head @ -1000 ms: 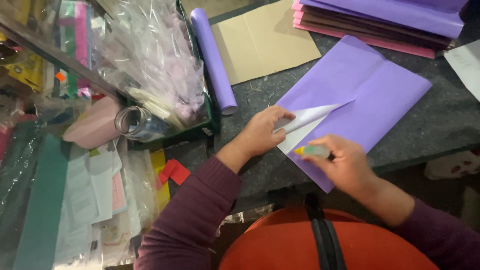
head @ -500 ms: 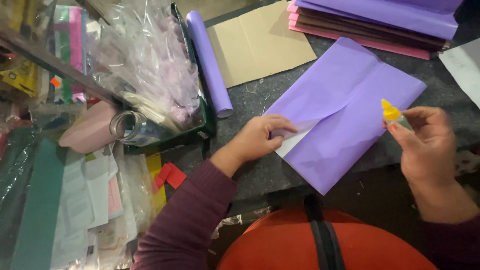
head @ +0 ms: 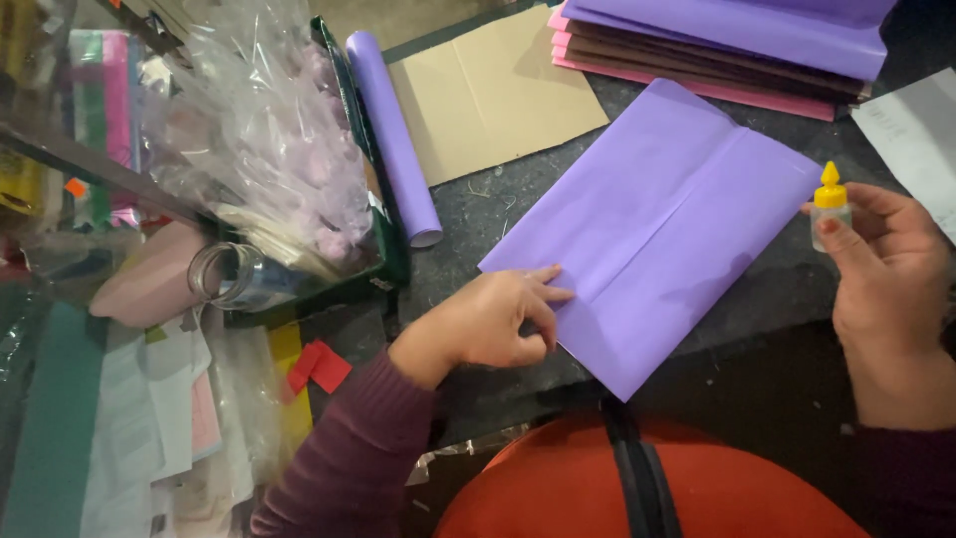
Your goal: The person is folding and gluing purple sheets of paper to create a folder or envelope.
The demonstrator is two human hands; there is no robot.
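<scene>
While we only have the one head view to go on, it shows plenty, so we go through it piece by piece:

Left hand: our left hand (head: 495,321) lies on the near left edge of the folded purple paper (head: 657,234), fingers curled and pressing down on the flap, with nothing gripped in it.

Right hand: our right hand (head: 886,264) is lifted off to the right, clear of the sheet, pinching a small glue bottle (head: 829,206) between thumb and fingers. The bottle is upright with its yellow cap on top.

Purple paper: it sits flat on the dark table (head: 478,214), turned at an angle, and a fold line runs along its length. The near corner hangs out past the table edge.

Behind the sheet: a stack of coloured paper (head: 697,50) in purple, brown and pink lies at the far side, just beyond the folded sheet.

Left of the sheet: a piece of tan cardboard (head: 498,90) lies flat, and a rolled purple tube (head: 393,134) rests beside it.

Far left: crinkly clear plastic wrap (head: 259,149) is piled in a green tray (head: 388,249), a glass jar (head: 224,274) lies on its side, and small red paper scraps (head: 319,367) sit below.

Bottom: our orange apron (head: 558,488) fills the lower edge.
</scene>
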